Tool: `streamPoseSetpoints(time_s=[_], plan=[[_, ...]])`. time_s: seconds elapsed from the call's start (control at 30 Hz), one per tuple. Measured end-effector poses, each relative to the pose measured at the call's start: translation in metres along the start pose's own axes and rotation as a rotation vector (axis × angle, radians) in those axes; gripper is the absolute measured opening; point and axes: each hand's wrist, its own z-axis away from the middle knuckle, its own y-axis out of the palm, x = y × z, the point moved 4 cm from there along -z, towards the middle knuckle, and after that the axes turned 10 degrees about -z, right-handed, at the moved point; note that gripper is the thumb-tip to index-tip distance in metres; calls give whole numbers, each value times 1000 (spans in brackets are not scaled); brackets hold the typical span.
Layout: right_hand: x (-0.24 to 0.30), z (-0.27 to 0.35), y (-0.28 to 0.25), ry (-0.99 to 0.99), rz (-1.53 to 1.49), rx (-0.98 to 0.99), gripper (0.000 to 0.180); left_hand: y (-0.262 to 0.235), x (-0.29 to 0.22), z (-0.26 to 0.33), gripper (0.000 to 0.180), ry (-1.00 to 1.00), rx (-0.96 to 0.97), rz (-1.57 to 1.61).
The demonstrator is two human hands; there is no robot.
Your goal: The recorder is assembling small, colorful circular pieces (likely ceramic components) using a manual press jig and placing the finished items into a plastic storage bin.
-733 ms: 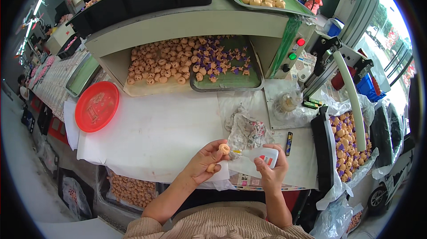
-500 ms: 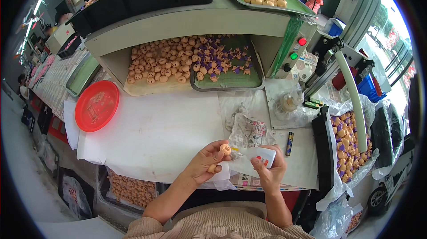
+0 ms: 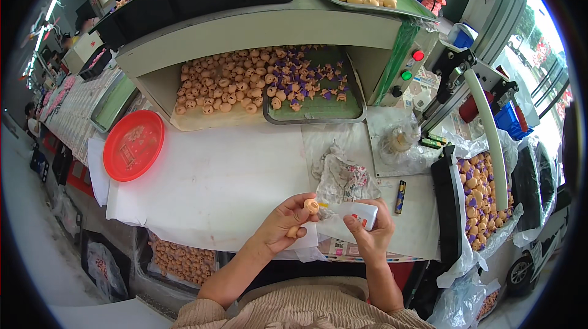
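Note:
Between the thumb and fingertips of my left hand [image 3: 283, 223] is a small flesh-coloured doll head [image 3: 311, 207], its round opening turned up. A second flesh-coloured piece [image 3: 294, 231] is tucked in the lower fingers of that hand. My right hand [image 3: 375, 234] grips a white glue bottle [image 3: 362, 212], tilted so that its yellow nozzle [image 3: 323, 205] points at the doll head. The tip sits right beside the opening; whether it touches, I cannot tell. Behind the bottle lies a crumpled, stained cloth [image 3: 343, 176].
Doll heads [image 3: 223, 78] heap under the shelf beside a tray [image 3: 315, 122] of purple-and-flesh figures. A red plate [image 3: 131, 166] lies left, a lighter [image 3: 400, 197] right. At the right stand a lever press [image 3: 456, 78] and a black bin [image 3: 446, 206] of parts.

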Motion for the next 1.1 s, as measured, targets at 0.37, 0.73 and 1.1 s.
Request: streamPoseSetpoints(time_s=[0.37,0.73,1.1], plan=[[6,4,-11,-43,58,-30,30,-1,3,-2,40,20,-26,-20],[5,4,-6,-29,18,-1,31,-4,5,-3,41,22,-23,-17],[2,3,-11,-46,29,-7,31,-5,4,-6,41,27,-16,-37]])
